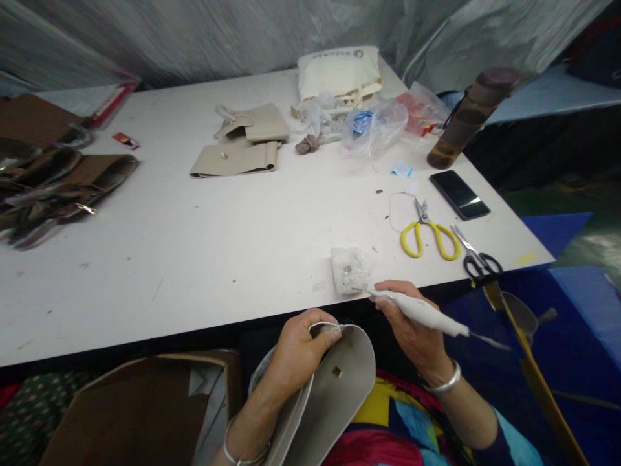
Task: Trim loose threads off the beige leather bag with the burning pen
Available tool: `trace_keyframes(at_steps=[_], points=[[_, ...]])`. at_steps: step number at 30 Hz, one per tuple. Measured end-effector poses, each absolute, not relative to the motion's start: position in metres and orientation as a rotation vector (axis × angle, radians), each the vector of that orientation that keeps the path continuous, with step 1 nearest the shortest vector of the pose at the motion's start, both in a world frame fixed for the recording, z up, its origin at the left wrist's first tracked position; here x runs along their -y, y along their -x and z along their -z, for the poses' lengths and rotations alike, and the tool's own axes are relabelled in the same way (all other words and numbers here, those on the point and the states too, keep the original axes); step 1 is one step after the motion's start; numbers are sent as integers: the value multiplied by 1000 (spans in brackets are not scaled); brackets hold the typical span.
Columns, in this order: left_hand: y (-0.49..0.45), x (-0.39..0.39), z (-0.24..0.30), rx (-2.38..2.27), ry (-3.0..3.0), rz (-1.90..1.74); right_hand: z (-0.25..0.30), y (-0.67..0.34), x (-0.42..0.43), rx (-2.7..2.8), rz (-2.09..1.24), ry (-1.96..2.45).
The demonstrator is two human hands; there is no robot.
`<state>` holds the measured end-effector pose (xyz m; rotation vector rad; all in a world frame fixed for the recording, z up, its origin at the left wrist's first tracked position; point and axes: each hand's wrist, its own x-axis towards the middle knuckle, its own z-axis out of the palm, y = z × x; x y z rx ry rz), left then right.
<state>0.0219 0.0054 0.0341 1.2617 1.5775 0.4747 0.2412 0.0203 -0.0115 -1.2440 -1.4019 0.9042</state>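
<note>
My left hand [295,353] is closed on the rounded top edge of a pale grey leather flap [334,395], which has a small metal stud in its middle. It is held over my lap below the table edge. My right hand [412,323] grips a slim white-wrapped tool [422,312], its tip pointing left toward a small clear bag of metal fittings [348,269] on the white table [204,246].
Yellow-handled scissors [429,234], black scissors [478,260] and a phone [458,194] lie at the right. Beige leather pieces [237,158], plastic bags [373,126], a cloth bag [339,71] and a brown bottle [468,116] sit further back. Brown pieces [53,184] pile up at the left.
</note>
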Motion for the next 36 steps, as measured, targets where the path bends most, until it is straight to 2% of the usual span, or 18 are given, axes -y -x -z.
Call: trace_keyframes(at_steps=[4,7,13,27,32,36], points=[[-22,-5,-33,-1555,-1269,-460,6,-238,-8,1257,-1349,1136],[-23,-4,-31,-1535,-1270,-461,7,-233,-4,1198,-1452,1107],[-24,-4,-33,-1541,-1279,-445,11,-231,-6,1223,-1454,1120],[-33,0,-31,-1467,-1252,-482,-12,-236,-29,1728,-1364,1035],[-30,-2,-28,-1442,-1201,-505,-5,-239,-31,1509,-1360,1067],[-22,-4,-24,-1469,-1064,-574,7,-244,-34,1256,-1112,1205]])
